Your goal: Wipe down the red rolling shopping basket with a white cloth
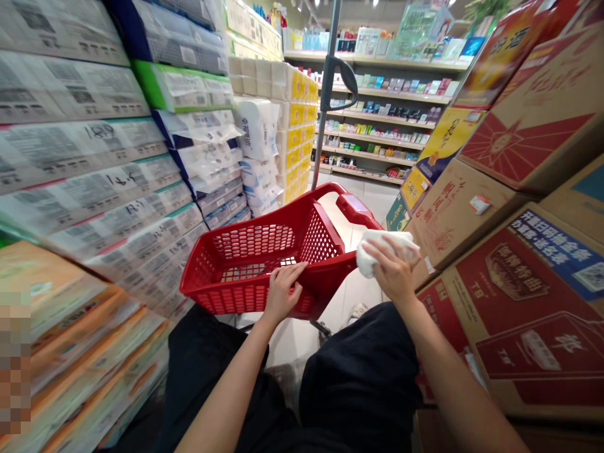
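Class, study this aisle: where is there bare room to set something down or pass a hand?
Inside the red basket, the visible bottom lies bare between perforated walls. Floor shows free between the red handle and the far shelves. It is crowded at left, with stacked packs, and at right, where cartons stand close to the right hand and its white cloth.
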`<state>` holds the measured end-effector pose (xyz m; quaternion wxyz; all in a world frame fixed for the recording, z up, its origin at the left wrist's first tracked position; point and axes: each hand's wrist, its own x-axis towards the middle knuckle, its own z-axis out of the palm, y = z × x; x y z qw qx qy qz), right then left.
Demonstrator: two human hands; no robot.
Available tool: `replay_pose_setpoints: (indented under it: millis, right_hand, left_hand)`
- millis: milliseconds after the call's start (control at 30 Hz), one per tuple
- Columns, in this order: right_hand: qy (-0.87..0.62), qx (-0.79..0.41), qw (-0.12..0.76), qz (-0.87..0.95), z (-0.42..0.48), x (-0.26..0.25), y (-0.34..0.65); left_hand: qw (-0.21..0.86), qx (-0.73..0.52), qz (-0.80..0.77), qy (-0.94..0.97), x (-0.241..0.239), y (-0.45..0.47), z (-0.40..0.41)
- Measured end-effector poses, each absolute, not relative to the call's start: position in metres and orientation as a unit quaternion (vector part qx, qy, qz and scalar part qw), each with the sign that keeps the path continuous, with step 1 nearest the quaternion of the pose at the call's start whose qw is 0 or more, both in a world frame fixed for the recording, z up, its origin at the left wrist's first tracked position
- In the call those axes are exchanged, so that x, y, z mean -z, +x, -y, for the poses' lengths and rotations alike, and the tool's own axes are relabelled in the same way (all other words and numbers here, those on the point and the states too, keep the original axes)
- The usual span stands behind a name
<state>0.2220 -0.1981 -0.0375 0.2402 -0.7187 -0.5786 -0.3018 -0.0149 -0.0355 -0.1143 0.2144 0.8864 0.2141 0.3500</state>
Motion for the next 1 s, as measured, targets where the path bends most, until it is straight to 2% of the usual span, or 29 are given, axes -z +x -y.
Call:
replay_pose_setpoints:
  millis: [133, 300, 667, 800, 1000]
  right_hand:
    - [-0.727, 0.297, 0.267, 0.558, 0.208, 0.027, 0.246]
    - [-0.742, 0.301, 0.307, 0.514, 0.192, 0.041, 0.211]
    - [-0.706, 0.230, 0.270, 0.612, 0.143, 0.089, 0.116]
    - [-0.672, 0.233, 0.263, 0.652, 0.162, 0.078, 0.141]
    - [-0.673, 0.233, 0.377, 0.592, 0.207, 0.043, 0.226]
  left_hand:
    - [0.213, -0.352, -0.217, 0.886, 0.114, -0.012, 0.036]
    - [0.202, -0.349, -0.224, 0.887, 0.116, -0.012, 0.035]
    - [0.206, -0.347, -0.224, 0.887, 0.122, -0.014, 0.032]
    - [0.197, -0.352, -0.215, 0.889, 0.122, -0.016, 0.032]
    - [0.194, -0.348, -0.212, 0.892, 0.119, -0.016, 0.035]
